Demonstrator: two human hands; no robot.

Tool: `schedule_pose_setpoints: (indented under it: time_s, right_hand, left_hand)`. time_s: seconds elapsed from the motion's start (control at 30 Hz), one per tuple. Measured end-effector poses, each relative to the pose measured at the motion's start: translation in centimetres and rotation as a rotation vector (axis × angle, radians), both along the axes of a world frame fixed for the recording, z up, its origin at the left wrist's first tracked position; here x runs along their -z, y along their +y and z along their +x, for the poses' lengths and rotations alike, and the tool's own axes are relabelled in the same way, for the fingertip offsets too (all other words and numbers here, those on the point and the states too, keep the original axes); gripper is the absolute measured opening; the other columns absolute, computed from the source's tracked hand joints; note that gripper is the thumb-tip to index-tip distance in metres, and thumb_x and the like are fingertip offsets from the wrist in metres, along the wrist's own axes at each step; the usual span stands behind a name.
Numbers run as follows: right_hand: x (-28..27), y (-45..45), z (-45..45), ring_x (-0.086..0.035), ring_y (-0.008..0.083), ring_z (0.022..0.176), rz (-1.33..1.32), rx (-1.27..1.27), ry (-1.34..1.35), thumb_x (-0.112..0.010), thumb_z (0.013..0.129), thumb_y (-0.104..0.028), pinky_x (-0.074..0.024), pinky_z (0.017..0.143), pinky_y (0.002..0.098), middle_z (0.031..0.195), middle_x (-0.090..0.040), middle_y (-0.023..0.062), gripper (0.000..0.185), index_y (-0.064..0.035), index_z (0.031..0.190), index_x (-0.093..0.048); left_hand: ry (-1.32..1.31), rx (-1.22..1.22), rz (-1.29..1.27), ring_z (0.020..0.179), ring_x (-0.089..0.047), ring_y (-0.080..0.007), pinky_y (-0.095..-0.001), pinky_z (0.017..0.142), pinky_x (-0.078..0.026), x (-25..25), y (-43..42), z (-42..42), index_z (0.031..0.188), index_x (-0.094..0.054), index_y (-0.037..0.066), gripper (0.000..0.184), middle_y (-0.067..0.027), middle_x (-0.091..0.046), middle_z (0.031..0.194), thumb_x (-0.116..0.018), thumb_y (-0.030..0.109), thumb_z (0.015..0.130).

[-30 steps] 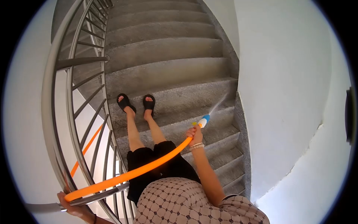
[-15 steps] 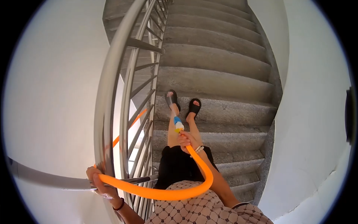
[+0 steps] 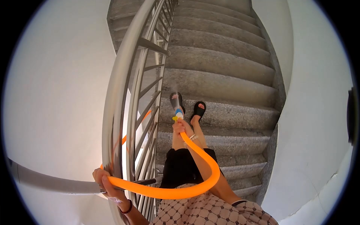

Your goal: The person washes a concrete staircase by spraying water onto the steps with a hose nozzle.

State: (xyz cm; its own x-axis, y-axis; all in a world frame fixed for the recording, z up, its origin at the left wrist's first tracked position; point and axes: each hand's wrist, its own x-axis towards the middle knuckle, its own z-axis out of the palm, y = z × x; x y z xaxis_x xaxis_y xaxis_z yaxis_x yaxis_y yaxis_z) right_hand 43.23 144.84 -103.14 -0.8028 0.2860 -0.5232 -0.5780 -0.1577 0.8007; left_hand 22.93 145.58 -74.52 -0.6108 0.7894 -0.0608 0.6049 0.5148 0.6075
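An orange hose [image 3: 165, 193] loops across the front of my body. My right hand [image 3: 182, 128] is closed around it just behind a white and blue spray nozzle [image 3: 179, 114] with a yellow part at its side. A faint, whitish jet leaves the nozzle toward the steps in front of my feet. Beside the thick metal handrail [image 3: 114, 112], my left hand [image 3: 106, 182] grips the hose further back. Beyond that hand, the hose passes over the rail and hangs behind the bars, where an orange stretch shows.
Grey stone stairs [image 3: 221, 56] run down ahead of me. My feet, in black slippers [image 3: 199, 109], stand on one step. Metal railing bars [image 3: 152, 99] line the left side, and a white wall [image 3: 318, 112] bounds the right. A second flight shows past the railing.
My right hand and the nozzle have shifted slightly upward in view, farther from my body. The railing and left hand appear a little further right as the view moves. Both hands keep their hold.
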Motion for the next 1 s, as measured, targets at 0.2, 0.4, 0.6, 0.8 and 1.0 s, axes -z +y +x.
schedule_pose_setpoints:
  time_s: [0.2,0.4,0.6,0.8,1.0]
  right_hand:
    - [0.6,2.1,0.4,-0.039,0.0068,0.038,-0.076,0.015,-0.259,-0.046,0.08,-0.011,-0.0358,0.035,0.0181,0.052,-0.04,0.0002,0.014,-0.0065,0.069,-0.038]
    - [-1.4,2.3,-1.8,-0.039,0.0071,0.039,-0.147,0.02,-0.234,-0.047,0.079,-0.012,-0.0367,0.036,0.019,0.05,-0.039,-0.0012,0.017,-0.0081,0.066,-0.038]
    - [-1.2,3.4,-7.8,-0.041,0.0052,0.038,-0.036,0.019,-0.046,-0.046,0.081,-0.016,-0.0368,0.037,0.016,0.049,-0.038,-0.0023,0.021,-0.0099,0.063,-0.038]
    - [-0.4,4.4,-8.7,-0.044,0.0065,0.042,-0.036,0.166,0.101,-0.047,0.081,-0.015,-0.0392,0.038,0.0168,0.054,-0.042,-0.0004,0.017,-0.0066,0.068,-0.04]
    - [0.3,3.9,-7.6,-0.046,0.0071,0.044,0.014,0.187,0.148,-0.048,0.081,-0.012,-0.0408,0.04,0.0169,0.056,-0.043,0.0007,0.015,-0.0055,0.071,-0.039]
  left_hand:
    - [0.026,0.047,0.004,0.059,-0.03,-0.0169,-0.0288,0.058,-0.027,-0.6,-0.1,0.0,0.059,-0.031,0.007,0.023,-0.0051,-0.025,0.06,-0.034,0.022,0.076]
    - [0.149,0.173,0.009,0.057,-0.027,-0.0178,-0.03,0.057,-0.027,-1.0,-0.8,-0.1,0.062,-0.027,0.006,0.023,-0.0061,-0.025,0.06,-0.027,0.02,0.08]
    - [0.126,0.168,-0.034,0.058,-0.028,-0.0187,-0.0301,0.058,-0.028,-0.9,-0.4,-0.2,0.062,-0.027,0.006,0.022,-0.0061,-0.024,0.059,-0.026,0.018,0.081]
    - [0.015,0.082,0.011,0.06,-0.029,-0.0169,-0.0278,0.054,-0.025,-0.9,0.4,0.6,0.059,-0.031,0.006,0.022,-0.006,-0.025,0.061,-0.033,0.02,0.076]
    - [0.046,0.12,-0.006,0.06,-0.029,-0.0166,-0.0275,0.053,-0.025,-0.8,0.4,0.4,0.059,-0.031,0.006,0.022,-0.0056,-0.025,0.061,-0.033,0.02,0.076]
